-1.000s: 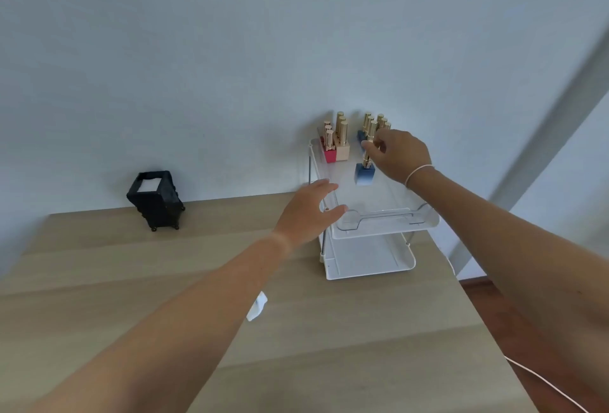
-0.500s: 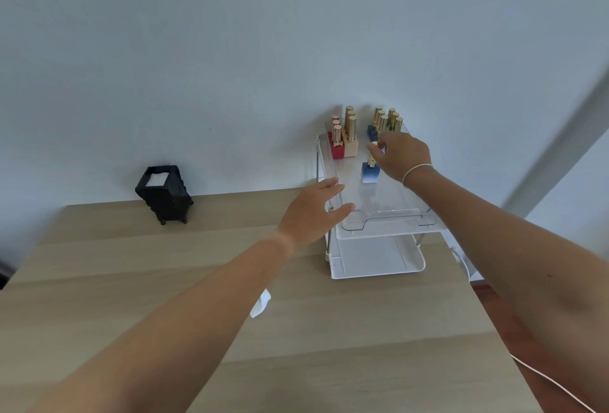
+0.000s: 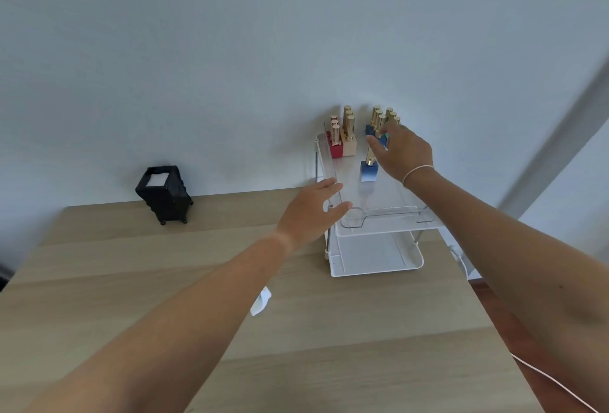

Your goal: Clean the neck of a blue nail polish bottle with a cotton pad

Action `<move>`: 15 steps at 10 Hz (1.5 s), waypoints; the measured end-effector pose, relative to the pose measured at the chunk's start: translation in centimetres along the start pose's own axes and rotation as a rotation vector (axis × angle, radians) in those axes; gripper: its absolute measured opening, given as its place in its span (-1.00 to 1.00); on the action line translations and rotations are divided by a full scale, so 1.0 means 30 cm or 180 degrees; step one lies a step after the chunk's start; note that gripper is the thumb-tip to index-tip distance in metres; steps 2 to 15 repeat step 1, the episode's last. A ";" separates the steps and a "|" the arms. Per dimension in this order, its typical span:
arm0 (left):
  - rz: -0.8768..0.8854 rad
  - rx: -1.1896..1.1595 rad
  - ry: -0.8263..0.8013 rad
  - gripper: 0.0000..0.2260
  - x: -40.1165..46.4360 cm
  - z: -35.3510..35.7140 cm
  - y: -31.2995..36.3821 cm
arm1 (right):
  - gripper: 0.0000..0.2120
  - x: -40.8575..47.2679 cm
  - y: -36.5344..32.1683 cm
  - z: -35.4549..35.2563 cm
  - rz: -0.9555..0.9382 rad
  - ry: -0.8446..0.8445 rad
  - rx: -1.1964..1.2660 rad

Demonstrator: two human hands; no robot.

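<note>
Fingers (image 3: 374,142) of the right hand (image 3: 403,154) are closed around the gold cap of the blue nail polish bottle (image 3: 368,171), thumb on the near side, other fingers behind; the cap itself is mostly hidden under them. The bottle stands upright directly below those fingertips, on the upper tier of the white two-tier rack (image 3: 379,226), apart from the clustered bottles (image 3: 342,135) just beyond and to the left of the fingers. Cannot tell whether its base is touching the tray or just off it.

Left hand (image 3: 313,211) is open, fingers spread, gripping nothing; fingertips sit at the rack's left front corner, apparently bracing it.

Cotton pad: a white piece (image 3: 260,304) shows on the wooden table (image 3: 164,280), half hidden by the left forearm, well back toward the body. Probably the pad; not certain.

Step in hand, as judged: lift the blue bottle out of the rack.

- Lift straight up before drawing back, so the base clears the clear front lip.
- Keep it vertical; a cap-only grip lets the body swing.
- Knuckles are close to the rear bottles; avoid sweeping sideways.
- Keep the left hand steadying the rack.
</note>
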State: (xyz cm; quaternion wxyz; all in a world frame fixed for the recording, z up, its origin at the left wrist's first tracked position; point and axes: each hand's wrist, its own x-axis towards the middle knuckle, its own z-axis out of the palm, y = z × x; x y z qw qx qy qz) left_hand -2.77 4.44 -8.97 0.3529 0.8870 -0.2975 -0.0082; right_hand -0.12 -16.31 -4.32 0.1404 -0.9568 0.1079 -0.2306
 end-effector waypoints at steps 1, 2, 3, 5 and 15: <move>-0.0053 -0.0143 0.0014 -0.54 -0.020 -0.005 -0.015 | -0.63 -0.026 -0.024 -0.020 -0.0016 0.0185 0.0431; -0.0053 -0.0143 0.0014 -0.54 -0.020 -0.005 -0.015 | -0.63 -0.026 -0.024 -0.020 -0.0016 0.0185 0.0431; -0.0053 -0.0143 0.0014 -0.54 -0.020 -0.005 -0.015 | -0.63 -0.026 -0.024 -0.020 -0.0016 0.0185 0.0431; -0.0053 -0.0143 0.0014 -0.54 -0.020 -0.005 -0.015 | -0.63 -0.026 -0.024 -0.020 -0.0016 0.0185 0.0431; -0.0053 -0.0143 0.0014 -0.54 -0.020 -0.005 -0.015 | -0.63 -0.026 -0.024 -0.020 -0.0016 0.0185 0.0431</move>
